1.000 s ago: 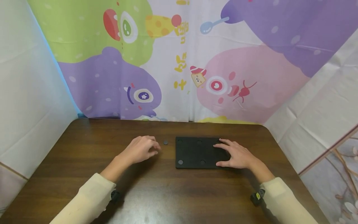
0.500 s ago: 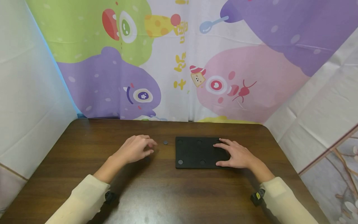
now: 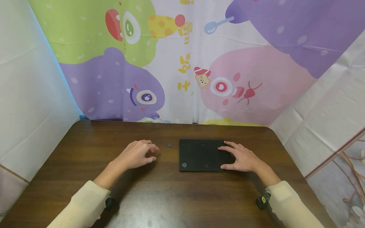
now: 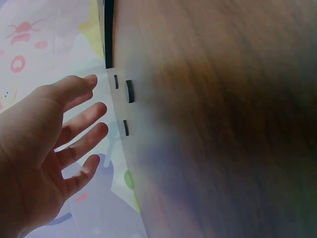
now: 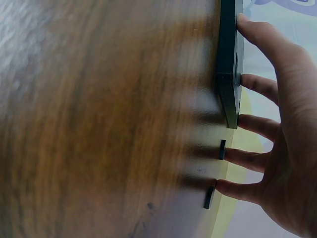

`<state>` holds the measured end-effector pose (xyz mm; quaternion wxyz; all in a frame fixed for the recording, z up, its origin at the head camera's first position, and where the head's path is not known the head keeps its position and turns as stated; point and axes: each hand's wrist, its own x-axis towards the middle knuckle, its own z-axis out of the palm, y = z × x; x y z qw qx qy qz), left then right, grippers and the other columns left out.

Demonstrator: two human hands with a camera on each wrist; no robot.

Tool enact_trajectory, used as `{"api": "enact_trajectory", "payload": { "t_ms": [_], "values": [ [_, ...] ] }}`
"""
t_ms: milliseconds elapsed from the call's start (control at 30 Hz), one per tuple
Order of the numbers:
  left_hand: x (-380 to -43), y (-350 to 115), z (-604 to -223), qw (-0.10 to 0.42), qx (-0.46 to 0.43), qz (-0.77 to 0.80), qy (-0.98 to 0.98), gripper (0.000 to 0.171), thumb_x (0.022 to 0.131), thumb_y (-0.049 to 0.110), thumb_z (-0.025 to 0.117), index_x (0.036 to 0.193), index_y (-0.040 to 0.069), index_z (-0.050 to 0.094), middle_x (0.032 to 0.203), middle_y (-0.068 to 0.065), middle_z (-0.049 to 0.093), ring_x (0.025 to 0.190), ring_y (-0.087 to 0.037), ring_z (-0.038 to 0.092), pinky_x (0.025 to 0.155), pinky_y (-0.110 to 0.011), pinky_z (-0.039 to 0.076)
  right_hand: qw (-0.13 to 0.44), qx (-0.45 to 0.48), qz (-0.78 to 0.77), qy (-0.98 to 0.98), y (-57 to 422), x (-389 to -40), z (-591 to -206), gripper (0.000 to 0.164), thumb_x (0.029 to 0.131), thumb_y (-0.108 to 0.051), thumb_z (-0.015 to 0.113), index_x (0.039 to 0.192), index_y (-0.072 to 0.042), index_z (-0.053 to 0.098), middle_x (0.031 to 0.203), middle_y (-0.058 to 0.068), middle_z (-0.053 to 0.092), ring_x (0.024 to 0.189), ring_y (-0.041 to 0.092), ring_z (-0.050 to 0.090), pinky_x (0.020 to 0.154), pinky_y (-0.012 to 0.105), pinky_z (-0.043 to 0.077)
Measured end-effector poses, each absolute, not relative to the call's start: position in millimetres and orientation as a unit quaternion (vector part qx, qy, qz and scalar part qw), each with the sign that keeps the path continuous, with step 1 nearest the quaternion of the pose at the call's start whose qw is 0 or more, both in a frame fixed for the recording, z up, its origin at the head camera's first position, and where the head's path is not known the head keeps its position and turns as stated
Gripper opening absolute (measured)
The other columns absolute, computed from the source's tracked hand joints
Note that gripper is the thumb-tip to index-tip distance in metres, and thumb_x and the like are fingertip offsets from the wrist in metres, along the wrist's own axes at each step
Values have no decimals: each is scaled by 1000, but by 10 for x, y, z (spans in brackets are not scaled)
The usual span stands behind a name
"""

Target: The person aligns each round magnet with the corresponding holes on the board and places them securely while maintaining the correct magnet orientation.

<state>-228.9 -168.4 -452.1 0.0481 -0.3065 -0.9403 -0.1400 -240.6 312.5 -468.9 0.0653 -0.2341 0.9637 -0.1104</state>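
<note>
From my remote place, I see the black board (image 3: 196, 155) lying flat on the brown table (image 3: 171, 202), right of the middle. My right hand (image 3: 243, 158) has its fingers spread, and thumb and fingertips rest upon the board's right part. My left hand (image 3: 138, 154), also with spread fingers, is to the left of a small disc (image 3: 169, 145), which lies between this hand and the board. A grey disc (image 3: 184, 165) sits at the board's near left corner.
</note>
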Motion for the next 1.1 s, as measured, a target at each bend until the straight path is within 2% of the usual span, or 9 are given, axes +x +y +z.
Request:
{"api": "enact_trajectory", "payload": {
  "t_ms": [100,300,500,867,1100],
  "values": [
    [-2278,-1685,-4536,38,-305,-138,-941,32,95,26,92,125,18,85,103,3,80,72,-4,59,67,-26,51,66,-234,-110,964,3129,-2406,-4693,84,92,-69,82,162,-28,61,177,19,47,153,55,54,104,83,53],
    [-2239,-1715,-4553,29,-307,-126,-943,33,93,28,95,123,19,86,100,6,78,78,-4,60,68,-24,51,63,-236,-113,963,3117,-2395,-4683,84,92,-69,82,162,-27,61,177,20,47,152,56,54,104,83,53],
    [-2231,-1747,-4573,14,-304,-118,-945,35,92,29,95,124,21,86,100,7,77,74,-2,52,67,-23,48,62,-234,-110,964,3115,-2399,-4691,84,92,-70,82,162,-28,61,177,19,47,152,56,54,102,83,54],
    [-2226,-1741,-4598,16,-319,-113,-941,27,92,24,95,118,20,88,99,5,78,85,-10,71,73,-28,57,61,-232,-110,965,3120,-2394,-4697,83,92,-70,82,162,-29,61,177,18,48,152,56,54,101,84,54],
    [-2230,-1743,-4598,2,-324,-131,-937,19,95,21,92,114,19,90,110,4,83,96,-17,80,81,-35,66,61,-232,-110,965,3103,-2391,-4670,84,92,-70,83,162,-29,61,177,18,47,152,56,54,100,85,53]
  ]
}}
